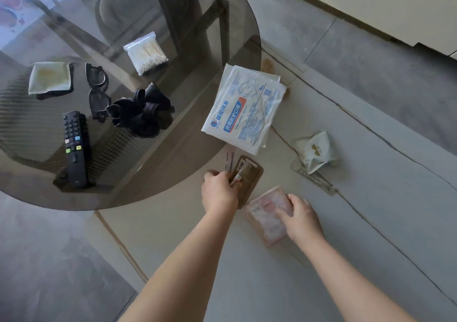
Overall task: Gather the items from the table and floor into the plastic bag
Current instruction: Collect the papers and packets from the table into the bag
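Lower centre: your left hand (pixel 218 190) pinches a small tube (pixel 238 177); your right hand (pixel 300 214) grips the pink packet (pixel 265 219). Lift both cleanly, keeping pinches firm.

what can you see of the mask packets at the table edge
The mask packets are flat white paper-and-film pouches, at least two stacked slightly askew. The top one bears blue print, a line drawing of a mask and a blue-and-orange label with Chinese characters. They lie tilted on the rim of the smoked glass table, their right part jutting past the rim over the floor. Neither hand touches them.
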### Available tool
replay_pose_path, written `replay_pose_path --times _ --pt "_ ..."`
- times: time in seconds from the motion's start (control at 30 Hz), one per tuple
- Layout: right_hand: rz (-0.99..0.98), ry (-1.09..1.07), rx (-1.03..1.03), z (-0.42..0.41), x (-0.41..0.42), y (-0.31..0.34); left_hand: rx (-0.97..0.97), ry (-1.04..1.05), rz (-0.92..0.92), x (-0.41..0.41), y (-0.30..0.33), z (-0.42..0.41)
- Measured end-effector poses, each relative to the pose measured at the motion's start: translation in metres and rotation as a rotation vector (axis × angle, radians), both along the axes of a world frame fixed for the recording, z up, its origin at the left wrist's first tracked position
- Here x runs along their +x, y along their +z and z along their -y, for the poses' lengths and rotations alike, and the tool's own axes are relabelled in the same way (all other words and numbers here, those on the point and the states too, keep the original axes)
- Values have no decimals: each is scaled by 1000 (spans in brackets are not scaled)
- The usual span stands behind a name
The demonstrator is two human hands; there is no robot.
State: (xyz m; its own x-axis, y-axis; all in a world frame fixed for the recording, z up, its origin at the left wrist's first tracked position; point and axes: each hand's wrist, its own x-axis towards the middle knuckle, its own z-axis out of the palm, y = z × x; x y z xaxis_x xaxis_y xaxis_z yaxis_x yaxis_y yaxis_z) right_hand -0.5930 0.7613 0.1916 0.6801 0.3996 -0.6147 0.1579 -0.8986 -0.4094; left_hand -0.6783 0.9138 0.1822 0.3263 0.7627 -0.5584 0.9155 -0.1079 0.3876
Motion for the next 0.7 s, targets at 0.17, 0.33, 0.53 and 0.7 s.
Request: replay_pose_path --times 0.17,0.33,0.53,0.7 --pt "-64 -109 84 13 -4 9 -7 -33 19 -8 9 11" --pt "-250 -305 173 33 -12 36 -150 25 147 -34 41 31" --pt "-448 -480 309 42 -33 101 -386 366 261 -81 110 61" --pt "-549 -422 377 39 -59 173 -520 696 452 -127 194 83"
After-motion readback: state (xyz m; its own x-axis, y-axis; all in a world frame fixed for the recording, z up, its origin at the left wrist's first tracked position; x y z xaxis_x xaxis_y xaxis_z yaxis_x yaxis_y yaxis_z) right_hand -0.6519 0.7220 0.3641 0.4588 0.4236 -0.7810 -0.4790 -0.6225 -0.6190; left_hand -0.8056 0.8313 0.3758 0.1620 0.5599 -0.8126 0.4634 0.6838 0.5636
